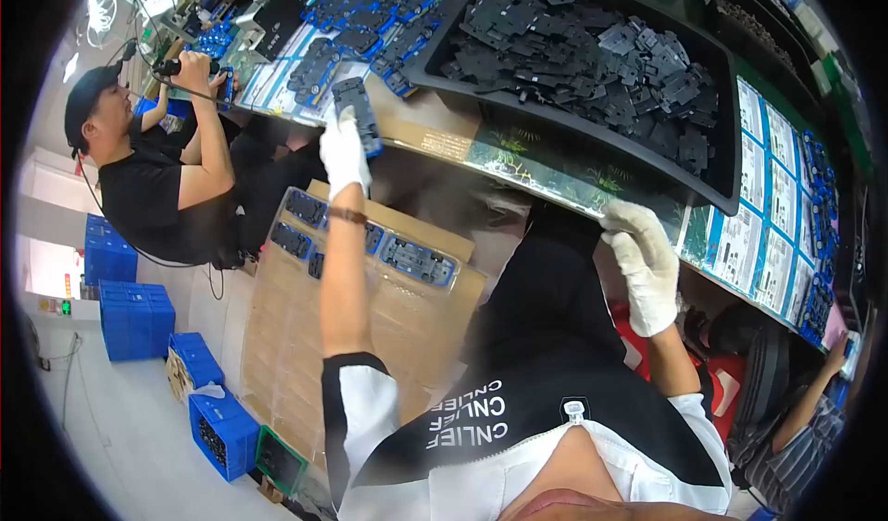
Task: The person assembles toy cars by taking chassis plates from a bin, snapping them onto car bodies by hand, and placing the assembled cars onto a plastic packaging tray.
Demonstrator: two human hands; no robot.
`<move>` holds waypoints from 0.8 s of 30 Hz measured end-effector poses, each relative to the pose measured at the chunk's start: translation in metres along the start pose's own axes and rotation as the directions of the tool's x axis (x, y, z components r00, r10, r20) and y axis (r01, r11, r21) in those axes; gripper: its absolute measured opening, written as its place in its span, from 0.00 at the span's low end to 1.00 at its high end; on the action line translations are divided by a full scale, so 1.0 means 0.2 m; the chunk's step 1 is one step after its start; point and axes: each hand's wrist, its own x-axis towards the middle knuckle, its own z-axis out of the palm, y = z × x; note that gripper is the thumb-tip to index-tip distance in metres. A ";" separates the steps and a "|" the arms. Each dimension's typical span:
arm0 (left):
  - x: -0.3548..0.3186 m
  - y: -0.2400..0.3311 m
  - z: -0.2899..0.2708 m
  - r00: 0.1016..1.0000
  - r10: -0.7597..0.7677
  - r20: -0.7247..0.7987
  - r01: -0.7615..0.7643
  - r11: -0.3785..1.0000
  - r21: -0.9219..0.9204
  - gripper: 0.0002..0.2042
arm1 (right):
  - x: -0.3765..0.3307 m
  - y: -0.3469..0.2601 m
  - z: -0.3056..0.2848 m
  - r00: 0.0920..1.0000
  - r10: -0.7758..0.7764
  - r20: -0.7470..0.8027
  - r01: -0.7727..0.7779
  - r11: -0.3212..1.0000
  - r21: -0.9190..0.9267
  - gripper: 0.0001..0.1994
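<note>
My left hand (pixel 344 158), in a white glove, grips a flat piece (pixel 355 106) with a black plate and a blue edge, like a toy car underside, over the bench's front edge. Beyond it, several similar black-and-blue pieces (pixel 370 17) lie in rows on the bench. My right hand (pixel 642 266), also gloved, hangs by the bench edge with its fingers stretched and slightly bent, holding nothing that I can see. It is nearest to a big black tub (pixel 592 137) heaped with loose black plates (pixel 592 49).
Below my left arm, a cardboard box (pixel 287 354) carries several black-and-blue pieces (pixel 416 260). A co-worker (pixel 139 174) at the left raises a dark tool (pixel 168 67). Blue crates (pixel 137 322) stand on the floor. Another person's hand (pixel 838 354) shows at the far right, near blue pieces.
</note>
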 end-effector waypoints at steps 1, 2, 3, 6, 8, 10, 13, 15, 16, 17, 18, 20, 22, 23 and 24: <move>0.10 -0.04 0.03 0.995 0.096 0.023 -0.099 0.983 0.154 0.23 | -0.02 0.00 -0.07 1.000 0.000 -0.016 0.000 1.000 -0.002 0.16; 0.20 -0.10 0.04 0.985 0.150 0.089 -0.170 0.938 0.301 0.22 | -0.04 0.00 -0.13 0.999 -0.026 -0.031 0.025 0.999 -0.044 0.13; 0.52 -0.24 -0.18 0.903 0.396 0.167 -0.426 0.774 0.468 0.20 | -0.01 -0.01 0.03 0.997 -0.056 -0.056 0.056 0.998 0.005 0.13; 0.51 -0.08 0.12 0.829 0.469 0.305 -0.556 0.753 0.353 0.16 | -0.07 -0.04 -0.21 0.975 0.079 -0.206 -0.065 0.995 0.073 0.09; 0.61 -0.10 0.13 0.940 0.017 0.342 0.135 0.899 -0.416 0.16 | -0.05 -0.01 -0.32 0.972 0.048 -0.229 -0.051 0.999 -0.009 0.10; 0.82 -0.45 -0.08 0.963 0.034 0.266 0.098 0.879 -0.467 0.16 | -0.03 0.01 -0.42 0.948 -0.113 -0.297 0.050 0.976 -0.212 0.10; 0.71 -0.22 0.00 0.957 0.212 0.198 -0.288 0.789 0.542 0.24 | -0.18 -0.03 -0.71 0.844 -0.205 -0.496 -0.073 0.872 -0.485 0.10; 0.59 -0.06 -0.04 0.989 0.083 0.125 -0.148 0.690 0.708 0.24 | -0.24 0.00 -0.96 0.677 -0.533 -0.507 -0.046 0.657 -0.752 0.12; 0.58 -0.03 -0.05 0.994 0.081 0.077 -0.111 0.704 0.702 0.24 | -0.24 0.00 -1.10 0.585 -0.576 -0.571 -0.161 0.608 -0.777 0.13; 0.57 -0.03 -0.07 0.997 0.075 0.025 -0.071 0.716 0.695 0.24 | -0.23 -0.05 -1.22 0.534 -0.515 -0.670 -0.289 0.634 -0.718 0.14; 0.60 -0.04 -0.08 0.997 0.081 -0.002 -0.063 0.777 0.627 0.24 | -0.23 0.00 -1.45 0.471 -0.577 -0.668 -0.349 0.574 -0.741 0.17; 0.53 0.04 -0.06 0.995 0.100 0.001 -0.082 0.811 0.580 0.24 | -0.20 -0.03 -1.81 0.434 -0.672 -0.600 -0.519 0.358 -0.776 0.29; 0.46 0.05 -0.09 0.985 0.169 0.024 -0.161 0.878 0.451 0.21 | -0.09 -0.13 -2.03 0.412 -0.563 -0.716 -0.706 0.299 -0.642 0.35; 0.40 0.09 -0.08 0.986 0.165 0.018 -0.156 0.877 0.455 0.21 | -0.05 -0.15 -2.14 0.428 -0.478 -0.767 -0.776 0.241 -0.583 0.37; 0.30 0.18 -0.05 0.983 0.171 0.072 -0.185 0.927 0.327 0.20 | -0.02 -0.17 -2.23 0.424 -0.385 -0.820 -0.838 0.177 -0.517 0.37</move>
